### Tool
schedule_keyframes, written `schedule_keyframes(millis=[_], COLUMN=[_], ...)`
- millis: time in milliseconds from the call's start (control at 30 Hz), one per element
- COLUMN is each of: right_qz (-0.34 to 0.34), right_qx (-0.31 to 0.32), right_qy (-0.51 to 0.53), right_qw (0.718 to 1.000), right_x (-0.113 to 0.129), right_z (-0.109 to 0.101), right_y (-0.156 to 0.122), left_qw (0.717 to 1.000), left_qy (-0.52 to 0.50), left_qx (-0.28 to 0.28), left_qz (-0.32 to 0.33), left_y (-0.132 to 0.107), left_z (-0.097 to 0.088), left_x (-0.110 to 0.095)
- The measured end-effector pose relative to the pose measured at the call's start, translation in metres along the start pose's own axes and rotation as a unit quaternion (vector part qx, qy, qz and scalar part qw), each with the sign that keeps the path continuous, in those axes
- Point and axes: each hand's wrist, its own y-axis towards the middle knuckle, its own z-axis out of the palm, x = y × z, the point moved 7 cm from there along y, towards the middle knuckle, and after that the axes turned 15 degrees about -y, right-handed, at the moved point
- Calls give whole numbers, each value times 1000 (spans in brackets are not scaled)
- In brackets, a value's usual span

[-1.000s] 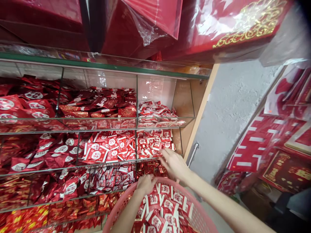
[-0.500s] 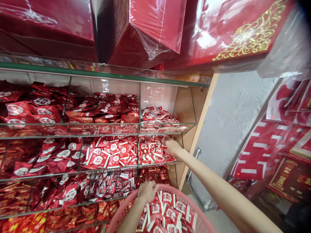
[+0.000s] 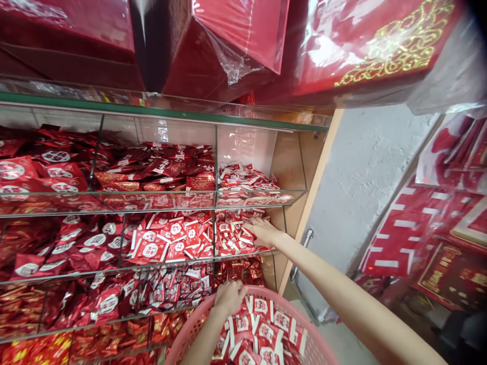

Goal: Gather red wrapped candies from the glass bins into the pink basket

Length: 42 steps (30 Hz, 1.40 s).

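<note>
My left hand (image 3: 230,298) is closed over the far rim of a pink plastic basket (image 3: 316,325), which has small holes in its wall. Inside lie many small red-and-white candy packets (image 3: 266,332). My right hand (image 3: 263,231) reaches into the right-end compartment of a middle shelf, palm down over a heap of similar red-and-white packets (image 3: 230,237). Its fingers are stretched out and apart, with the tips on or just above the heap. No packet shows in its grasp.
Glass dividers (image 3: 215,233) and a glass shelf edge (image 3: 182,200) frame the compartments around my right hand. Darker red packets (image 3: 95,241) fill the bays on the left. Large plastic-wrapped red boxes (image 3: 236,38) overhang the top shelf. A grey wall (image 3: 350,177) stands right.
My right hand has shifted slightly left over the heap, and its fingers are now spread out more visibly. My left hand stays on the basket rim.
</note>
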Motion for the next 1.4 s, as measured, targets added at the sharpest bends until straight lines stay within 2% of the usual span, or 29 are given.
schedule_keyframes(millis=[200,400,533,633,733,800,967,1067,1133,1267,1400], right_qz=[-16,-17,20,26,-1,-21,-49,-27,-6,18,37], right_qx=[-19,-113,-188,-203,-166,-113,20,103,153,206,205], right_qy=[6,95,241,346,391,384,286,239,220,189,175], right_qw=[1000,989,952,916,906,916,957,965,963,960,962], right_x=[-1,-11,-12,0,25,46,97,121,135,156,158], right_z=[-1,-14,-36,-52,-54,-41,23,57,71,82,81], right_y=[3,-5,-23,-50,-80,-98,-130,-139,-141,-140,-140], left_qw=[1000,1000,1000,1000,999,999,998,997,997,997,997], left_qy=[9,9,9,8,8,9,1,-4,-5,-3,-3], left_qx=[3,2,11,23,31,39,64,67,66,62,61], left_qz=[0,2,6,5,7,7,26,36,40,42,38], left_y=[1,1,0,1,2,3,6,7,7,6,5], left_z=[2,1,-1,0,1,2,4,5,5,3,3], left_x=[1,1,-3,-4,-3,-2,1,3,3,1,0])
